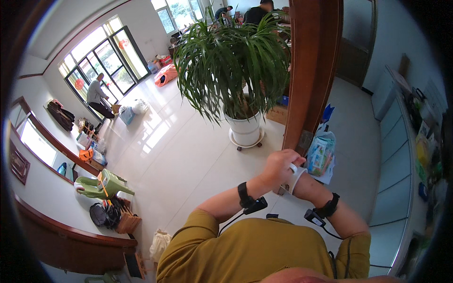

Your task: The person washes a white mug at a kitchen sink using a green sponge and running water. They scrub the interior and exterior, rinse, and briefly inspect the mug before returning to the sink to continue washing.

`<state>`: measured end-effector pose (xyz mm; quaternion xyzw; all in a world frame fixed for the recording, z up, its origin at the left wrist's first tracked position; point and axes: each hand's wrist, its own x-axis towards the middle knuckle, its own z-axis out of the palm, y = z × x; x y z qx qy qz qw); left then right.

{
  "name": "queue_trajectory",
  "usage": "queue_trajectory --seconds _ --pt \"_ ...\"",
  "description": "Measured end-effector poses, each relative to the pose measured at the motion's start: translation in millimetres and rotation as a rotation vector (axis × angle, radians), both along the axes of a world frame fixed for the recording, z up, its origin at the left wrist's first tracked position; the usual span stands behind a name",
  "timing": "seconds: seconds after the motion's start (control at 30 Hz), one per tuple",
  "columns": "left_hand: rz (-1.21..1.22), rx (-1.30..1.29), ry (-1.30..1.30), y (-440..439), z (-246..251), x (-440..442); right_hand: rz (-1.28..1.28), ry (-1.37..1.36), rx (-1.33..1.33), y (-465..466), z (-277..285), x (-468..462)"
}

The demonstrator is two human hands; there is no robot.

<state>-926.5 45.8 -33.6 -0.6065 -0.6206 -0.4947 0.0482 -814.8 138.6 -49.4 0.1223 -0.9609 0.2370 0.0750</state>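
My left hand (281, 166) grips a white mug (299, 178) near its handle, beside the foot of a wooden door frame (309, 78). My right hand (307, 186) reaches to the mug's open rim from the right; its fingers are hidden by the mug, and whether they are inside or behind it I cannot tell. Both wrists carry black straps with small cabled devices. Close beyond the mug, clear plastic packs (320, 155) with coloured print lie against the frame.
A large leafy plant in a white pot (244, 129) stands ahead on a wheeled saucer. Along the right runs a cluttered counter with pale cabinet doors (393, 191). Green plastic chairs (108, 184) and bags line the left wall. A person (97, 93) bends near the glass doors; others are far back.
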Motion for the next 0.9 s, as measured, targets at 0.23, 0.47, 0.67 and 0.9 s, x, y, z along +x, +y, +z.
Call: queue_trajectory --seconds 0.23,0.47,0.67,0.9 --pt "-0.075 0.017 0.136 18 0 21 -0.238 -0.086 -0.583 -6 -10 -1" --pt "-0.263 0.177 0.179 32 8 33 -0.568 -0.029 -1.344 6 -17 32" --pt "-0.456 0.17 0.141 44 6 50 -0.785 0.043 -1.083 6 -19 69" --pt "-0.644 -0.16 0.074 62 -11 64 -0.804 0.003 -0.662 -1 -31 83"
